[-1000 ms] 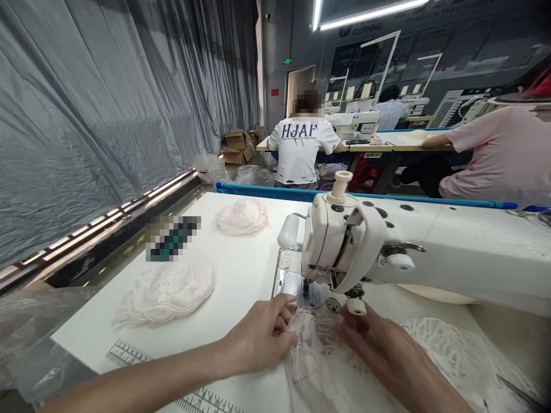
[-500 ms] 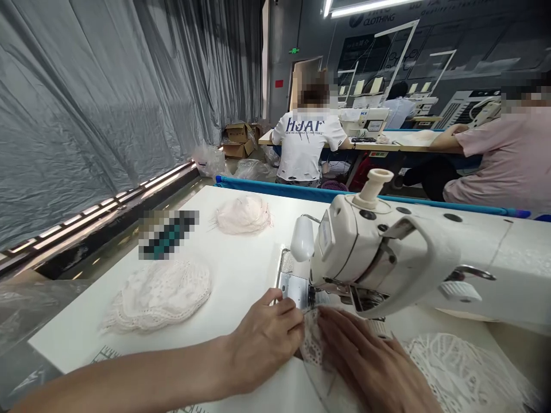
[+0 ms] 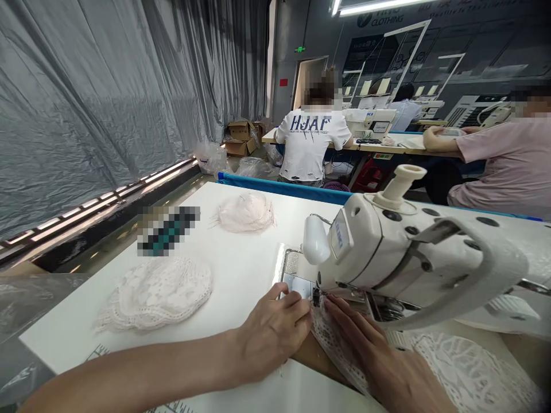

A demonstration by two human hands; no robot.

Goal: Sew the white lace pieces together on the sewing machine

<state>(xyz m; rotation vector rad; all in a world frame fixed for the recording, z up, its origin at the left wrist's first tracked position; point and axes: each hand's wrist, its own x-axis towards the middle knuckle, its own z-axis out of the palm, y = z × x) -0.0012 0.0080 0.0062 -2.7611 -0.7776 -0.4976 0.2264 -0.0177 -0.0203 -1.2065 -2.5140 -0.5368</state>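
Observation:
A strip of white lace fabric (image 3: 333,338) lies under the needle area of a white sewing machine (image 3: 365,235), its near end trailing toward me. My left hand (image 3: 278,327) is closed at the lace's left edge, fingers curled beside the metal needle plate (image 3: 297,284); the fingertips are partly hidden. On the lace's right side my right hand (image 3: 365,347) rests flat, fingers stretched out toward the presser foot (image 3: 317,296). More white lace (image 3: 473,367) lies to the right of that hand, below the machine arm.
A stack of white lace pieces (image 3: 159,292) sits on the left of the white table (image 3: 241,269). Behind it is a pale pink fabric pile (image 3: 245,212). A blurred dark item (image 3: 167,229) lies near the left edge. Co-workers sit at machines beyond the blue rail (image 3: 284,188).
The view has shifted a little, so the machine looks larger and further right. More lace and a brown strip show between my hands. The co-worker at right has raised a hand.

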